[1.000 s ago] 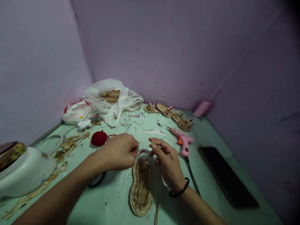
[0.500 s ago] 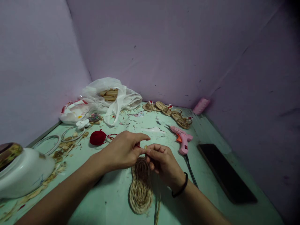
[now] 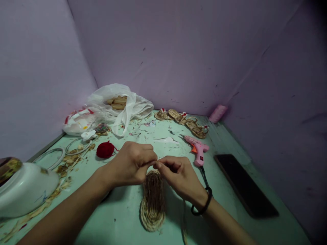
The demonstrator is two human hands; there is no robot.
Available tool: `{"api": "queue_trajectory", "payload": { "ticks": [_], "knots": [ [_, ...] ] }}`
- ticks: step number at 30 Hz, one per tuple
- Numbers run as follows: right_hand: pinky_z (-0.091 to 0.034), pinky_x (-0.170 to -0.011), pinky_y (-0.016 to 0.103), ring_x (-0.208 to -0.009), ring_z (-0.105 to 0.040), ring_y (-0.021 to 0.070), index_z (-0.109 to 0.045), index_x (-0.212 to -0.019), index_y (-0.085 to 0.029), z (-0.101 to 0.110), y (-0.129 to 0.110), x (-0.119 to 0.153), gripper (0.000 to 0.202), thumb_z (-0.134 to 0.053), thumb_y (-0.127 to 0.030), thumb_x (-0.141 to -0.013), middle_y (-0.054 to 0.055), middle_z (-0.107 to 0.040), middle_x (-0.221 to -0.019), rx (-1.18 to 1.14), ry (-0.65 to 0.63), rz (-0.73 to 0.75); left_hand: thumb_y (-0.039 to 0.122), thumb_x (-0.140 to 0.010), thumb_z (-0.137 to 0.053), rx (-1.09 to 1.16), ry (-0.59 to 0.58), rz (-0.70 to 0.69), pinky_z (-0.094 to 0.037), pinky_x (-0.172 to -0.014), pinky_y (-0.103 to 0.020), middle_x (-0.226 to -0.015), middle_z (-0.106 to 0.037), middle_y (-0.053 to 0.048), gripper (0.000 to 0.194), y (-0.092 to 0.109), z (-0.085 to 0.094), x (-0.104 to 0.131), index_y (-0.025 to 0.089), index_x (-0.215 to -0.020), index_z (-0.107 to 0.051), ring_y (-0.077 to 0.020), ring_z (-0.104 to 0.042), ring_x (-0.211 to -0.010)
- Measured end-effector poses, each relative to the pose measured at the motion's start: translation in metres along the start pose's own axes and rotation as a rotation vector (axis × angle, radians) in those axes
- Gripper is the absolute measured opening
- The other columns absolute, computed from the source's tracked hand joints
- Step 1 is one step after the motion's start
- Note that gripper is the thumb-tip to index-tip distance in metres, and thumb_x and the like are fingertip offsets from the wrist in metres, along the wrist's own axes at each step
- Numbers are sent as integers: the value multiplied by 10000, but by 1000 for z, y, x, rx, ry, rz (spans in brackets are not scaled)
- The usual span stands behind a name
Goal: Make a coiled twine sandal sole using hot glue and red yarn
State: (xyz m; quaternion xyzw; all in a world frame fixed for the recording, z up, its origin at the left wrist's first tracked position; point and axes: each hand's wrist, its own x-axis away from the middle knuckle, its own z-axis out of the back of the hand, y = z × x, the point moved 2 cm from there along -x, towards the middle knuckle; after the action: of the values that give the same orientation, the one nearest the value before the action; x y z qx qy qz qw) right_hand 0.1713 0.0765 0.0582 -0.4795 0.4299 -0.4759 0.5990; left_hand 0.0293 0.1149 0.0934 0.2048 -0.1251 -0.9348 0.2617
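Above the toe of a braided straw sole [image 3: 152, 204], my left hand [image 3: 131, 163] and my right hand [image 3: 178, 177] meet fingertip to fingertip. Both pinch a thin pale straw cord, of which only a sliver shows between them; my fingers cover the rest. A length of this cord [image 3: 184, 221] hangs below my right wrist to the table. The sole lies flat on the table, touched by neither hand as far as I can see. Beyond my left wrist rests a ball of red yarn [image 3: 105, 150], its loose strand running toward that hand.
A pink glue gun [image 3: 198, 148] and a black phone [image 3: 245, 185] lie at right. Small straw slippers [image 3: 196, 128] and a pink roll [image 3: 218, 113] stand along the back wall. A white plastic bag [image 3: 139, 105], straw scraps [image 3: 73, 160] and a white pot [image 3: 33, 190] occupy the left.
My left index finger, stretched out before, has curled down into the pinch. My right wrist has shifted slightly right, and the hanging cord has swung right with it.
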Motion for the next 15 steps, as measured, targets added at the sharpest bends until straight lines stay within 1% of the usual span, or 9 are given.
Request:
{"api": "queue_trajectory", "payload": {
  "ticks": [4, 7, 10, 13, 15],
  "knots": [
    [-290, -477, 232, -488, -386, 98, -612, -626, -161, 1, -5, 4, 243, -469, -213, -815, -27, -454, -523, 369, 22, 207, 182, -779, -448, -1, -28, 69, -327, -515, -217, -564, -521, -8, 229, -2, -2, -1, 141, -631, -618, -105, -477, -534],
    [-345, -537, 244, -549, -480, 126, -632, -723, -170, 2, -4, 5, 202, -465, -197, -834, 6, -553, -593, 480, -1, 308, 196, -775, -453, -12, -42, 129, -330, -530, -220, -566, -530, -11, 234, -2, -4, -1, 144, -595, -593, -108, -483, -543],
    [-365, -552, 250, -578, -522, 142, -644, -776, -171, 2, -3, 5, 183, -473, -192, -838, 27, -599, -631, 506, -17, 316, 203, -764, -467, -14, -64, 189, -325, -533, -223, -565, -540, -13, 230, 0, -5, -1, 146, -569, -574, -112, -489, -545],
    [-352, -536, 253, -549, -502, 137, -644, -735, -164, 2, -4, 4, 197, -473, -184, -832, 20, -579, -593, 518, -21, 308, 208, -754, -478, 2, -92, 253, -329, -545, -227, -579, -565, -17, 213, 1, -6, -2, 147, -582, -587, -121, -502, -565],
    [-338, -517, 250, -528, -481, 129, -645, -706, -166, 2, -3, 3, 207, -475, -180, -824, 6, -561, -567, 468, -31, 265, 211, -754, -477, 28, -102, 295, -336, -556, -227, -582, -578, -16, 215, 0, -5, -2, 151, -589, -600, -123, -504, -573]
  ]
}}
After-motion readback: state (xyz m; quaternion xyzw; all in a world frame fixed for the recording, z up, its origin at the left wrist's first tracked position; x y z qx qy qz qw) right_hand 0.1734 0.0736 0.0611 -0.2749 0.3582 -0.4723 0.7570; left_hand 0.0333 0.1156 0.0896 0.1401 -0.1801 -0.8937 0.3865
